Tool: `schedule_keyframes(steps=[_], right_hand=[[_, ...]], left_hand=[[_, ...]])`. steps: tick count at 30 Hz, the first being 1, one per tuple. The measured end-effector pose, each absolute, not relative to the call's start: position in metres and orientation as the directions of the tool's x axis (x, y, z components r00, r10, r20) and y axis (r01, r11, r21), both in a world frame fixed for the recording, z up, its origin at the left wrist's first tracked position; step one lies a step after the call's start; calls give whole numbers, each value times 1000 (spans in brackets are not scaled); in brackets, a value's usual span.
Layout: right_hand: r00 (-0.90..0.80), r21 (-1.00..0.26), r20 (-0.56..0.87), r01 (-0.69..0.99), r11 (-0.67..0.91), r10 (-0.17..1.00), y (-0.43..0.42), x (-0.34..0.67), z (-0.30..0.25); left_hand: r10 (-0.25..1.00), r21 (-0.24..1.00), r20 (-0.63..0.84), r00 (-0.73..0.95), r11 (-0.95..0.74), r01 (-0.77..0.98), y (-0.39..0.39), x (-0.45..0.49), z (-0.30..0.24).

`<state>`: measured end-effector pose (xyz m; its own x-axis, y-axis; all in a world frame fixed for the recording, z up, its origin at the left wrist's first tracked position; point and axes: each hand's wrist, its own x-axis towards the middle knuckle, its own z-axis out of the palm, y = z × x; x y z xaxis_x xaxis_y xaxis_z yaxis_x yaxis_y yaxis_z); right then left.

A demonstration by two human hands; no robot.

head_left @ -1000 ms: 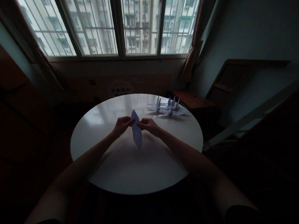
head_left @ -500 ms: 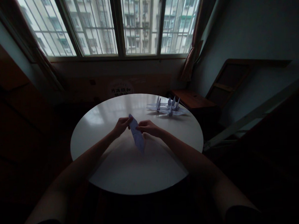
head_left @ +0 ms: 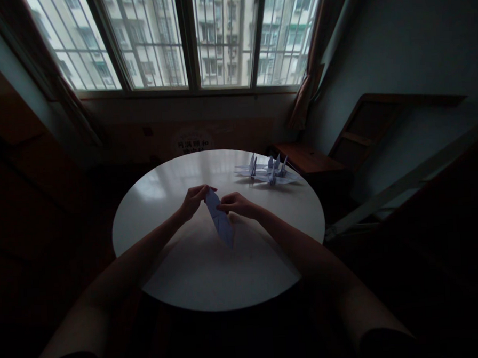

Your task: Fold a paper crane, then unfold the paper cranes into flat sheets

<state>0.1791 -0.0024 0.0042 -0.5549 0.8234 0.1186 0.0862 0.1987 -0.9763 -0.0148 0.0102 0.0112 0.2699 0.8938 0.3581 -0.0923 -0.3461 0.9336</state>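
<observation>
A narrow, pointed piece of folded pale blue paper (head_left: 220,220) is held over the round white table (head_left: 195,267). My left hand (head_left: 192,200) pinches its top end from the left. My right hand (head_left: 234,204) pinches its upper right edge. The paper's lower tip points down toward me, close to the tabletop. Both hands have their fingers closed on the paper.
Several finished pale blue paper cranes (head_left: 268,173) stand at the table's far right. A wooden side table (head_left: 308,159) and a leaning wooden frame (head_left: 364,124) lie beyond, on the right. A barred window (head_left: 183,37) fills the far wall.
The folded paper has tilted and come lower, its top now tucked between my fingers instead of standing above them. Both hands stay almost in place.
</observation>
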Motion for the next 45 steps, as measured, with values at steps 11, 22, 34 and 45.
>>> schedule_keyframes(steps=[11, 22, 34, 45], right_hand=[[-378, -981, 165, 34, 192, 911, 8, 180, -1], [-453, -988, 110, 45, 146, 885, 2, 178, -2], [-294, -943, 263, 123, 310, 919, 10, 179, -2], [-386, -641, 576, 334, 691, 721, 0, 176, -2]], left_hand=[[898, 993, 93, 431, -115, 25, 13, -18, 11], [835, 971, 185, 518, -237, 36, 13, -20, 8], [826, 836, 490, 279, -536, 117, 12, -8, 4], [818, 899, 414, 399, -436, -38, 6, -5, 5]])
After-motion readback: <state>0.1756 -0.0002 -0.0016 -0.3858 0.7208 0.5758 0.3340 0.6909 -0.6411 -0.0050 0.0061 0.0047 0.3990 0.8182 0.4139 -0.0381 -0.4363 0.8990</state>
